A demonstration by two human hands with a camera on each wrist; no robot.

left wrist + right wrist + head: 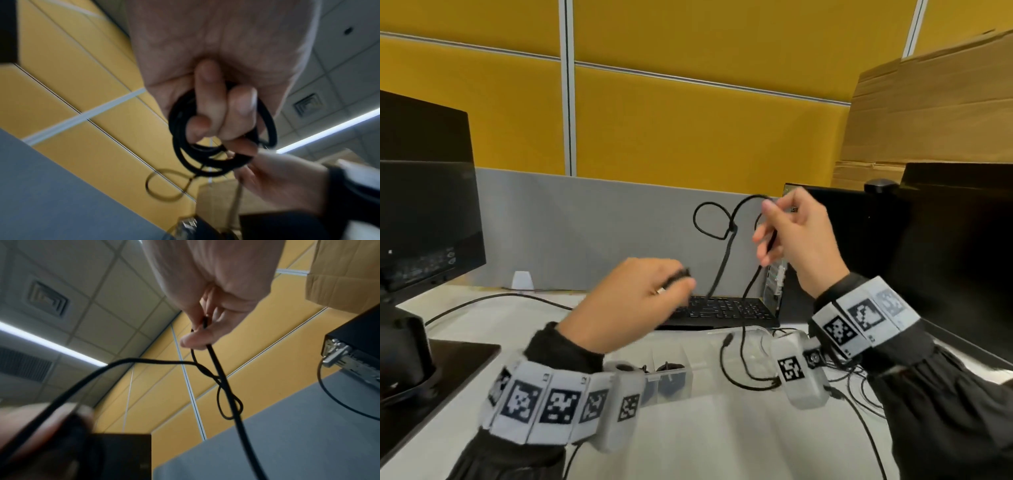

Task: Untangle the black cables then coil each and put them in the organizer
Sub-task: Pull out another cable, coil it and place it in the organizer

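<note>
1. Centrally, a black cable (722, 255) hangs in the air above the desk, forming a small loose knot with an open loop (711, 219) between the two hands.
2. Its coiled portion (207, 155) is clenched in the curled fingers of the left hand (635, 301), several turns gathered together.
3. Higher up, the right hand (796, 236) pinches the free run of cable between thumb and fingers; the strand trails down to the desk.
4. Below, the clear plastic organizer (685, 375) sits on the white desk (705, 442), with dark coils in its left compartments.
5. Behind it lies a black keyboard (726, 310); monitors (424, 192) flank the scene.
</note>
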